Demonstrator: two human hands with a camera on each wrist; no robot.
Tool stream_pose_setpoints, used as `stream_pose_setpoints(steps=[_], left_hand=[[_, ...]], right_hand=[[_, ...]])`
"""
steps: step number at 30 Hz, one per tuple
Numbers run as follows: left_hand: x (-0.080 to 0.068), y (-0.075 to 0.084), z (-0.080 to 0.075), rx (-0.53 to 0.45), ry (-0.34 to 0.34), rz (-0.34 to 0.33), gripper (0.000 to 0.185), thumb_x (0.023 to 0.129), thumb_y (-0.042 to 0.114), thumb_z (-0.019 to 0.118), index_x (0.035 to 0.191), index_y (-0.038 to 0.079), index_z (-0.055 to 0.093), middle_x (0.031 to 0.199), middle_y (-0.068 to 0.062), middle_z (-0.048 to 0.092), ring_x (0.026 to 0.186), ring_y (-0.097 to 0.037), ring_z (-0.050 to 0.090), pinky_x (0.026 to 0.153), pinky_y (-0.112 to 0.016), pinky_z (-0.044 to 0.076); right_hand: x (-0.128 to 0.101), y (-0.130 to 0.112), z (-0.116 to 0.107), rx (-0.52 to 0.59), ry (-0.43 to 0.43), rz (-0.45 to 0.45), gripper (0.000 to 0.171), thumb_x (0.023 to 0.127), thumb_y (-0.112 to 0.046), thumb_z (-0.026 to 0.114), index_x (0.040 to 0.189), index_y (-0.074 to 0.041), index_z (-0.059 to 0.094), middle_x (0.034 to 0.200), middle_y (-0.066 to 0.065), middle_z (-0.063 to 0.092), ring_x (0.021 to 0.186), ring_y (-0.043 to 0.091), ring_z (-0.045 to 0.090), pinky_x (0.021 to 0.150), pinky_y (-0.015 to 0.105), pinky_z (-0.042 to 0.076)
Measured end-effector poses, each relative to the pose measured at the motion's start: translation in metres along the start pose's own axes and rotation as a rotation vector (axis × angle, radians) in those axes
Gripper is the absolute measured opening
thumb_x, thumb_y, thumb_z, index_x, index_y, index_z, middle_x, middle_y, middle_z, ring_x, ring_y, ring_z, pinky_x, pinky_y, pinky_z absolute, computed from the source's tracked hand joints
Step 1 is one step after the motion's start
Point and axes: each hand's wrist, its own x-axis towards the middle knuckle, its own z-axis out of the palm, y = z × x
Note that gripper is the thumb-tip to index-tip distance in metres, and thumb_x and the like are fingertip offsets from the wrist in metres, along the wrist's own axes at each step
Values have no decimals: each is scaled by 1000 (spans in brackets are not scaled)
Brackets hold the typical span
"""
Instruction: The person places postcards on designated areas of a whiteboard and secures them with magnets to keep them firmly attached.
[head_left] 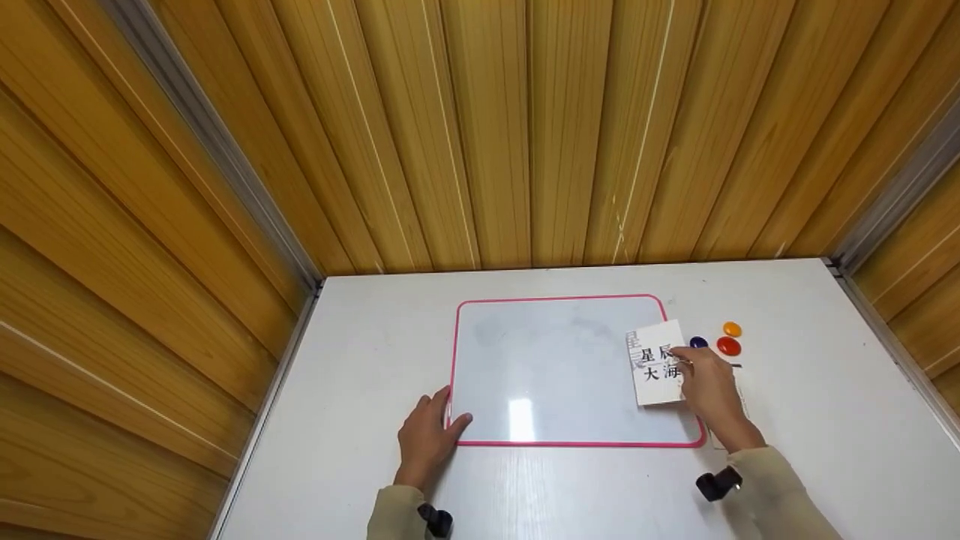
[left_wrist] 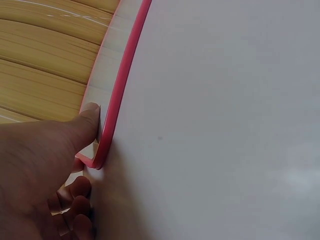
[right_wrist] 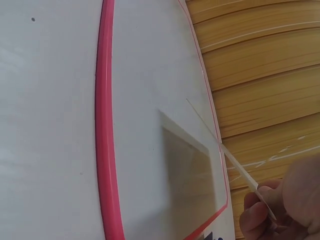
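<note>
A pink-framed whiteboard [head_left: 480, 375] lies flat on the white table [head_left: 360, 360]. My left hand [head_left: 427, 439] rests at its near left corner, thumb on the pink frame [left_wrist: 107, 135]. My right hand [head_left: 709, 390] pinches a white card [head_left: 654, 364] printed with black characters, holding it over the board's right edge. In the right wrist view the card [right_wrist: 235, 162] shows edge-on, lifted above the board [right_wrist: 150, 100], casting a shadow on it.
Three round magnets, blue [head_left: 698, 342], red [head_left: 728, 346] and orange [head_left: 732, 328], sit on the table right of the board. Wooden plank walls [head_left: 480, 127] close in the table at the back and both sides.
</note>
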Motion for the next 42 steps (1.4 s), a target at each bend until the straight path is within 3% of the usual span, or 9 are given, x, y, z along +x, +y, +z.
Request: stream_pose_setpoints(steps=[9,18,31,35,42], left_hand=[[0,0,0,-9,1,-10,65,86,40,83,139,10,63,101,-7,65,84,-22,61,82,-49,54],[-2,0,-2,-8,-7,2,64,86,41,82,138,9,63,95,-5,61,75,-17,51,75,-45,51],[-1,2,-3,0,-10,-21,65,86,42,82,139,10,63,100,-7,64,83,-22,60,83,-49,54],[-1,2,-2,-2,-9,-25,65,86,41,83,139,10,63,100,-8,64,84,-23,60,84,-49,54],[0,1,-3,10,0,5,65,86,41,82,139,9,63,95,-5,62,76,-18,54,76,-46,53]], right_hand=[[6,-5,7,-1,-49,34,30,98,9,57,126,7,67,124,35,61,118,53,57,96,61,47],[9,-4,13,-10,-48,-13,27,97,9,57,122,9,68,119,34,65,115,53,59,97,62,46],[14,-7,15,-79,-146,23,27,101,5,53,124,10,67,110,32,65,102,45,62,87,57,50],[15,-10,15,-99,-181,57,30,101,-2,59,128,10,64,113,31,62,104,45,60,89,58,49],[15,-12,18,-129,-245,111,51,94,-19,75,132,11,60,115,31,58,99,39,55,91,57,47]])
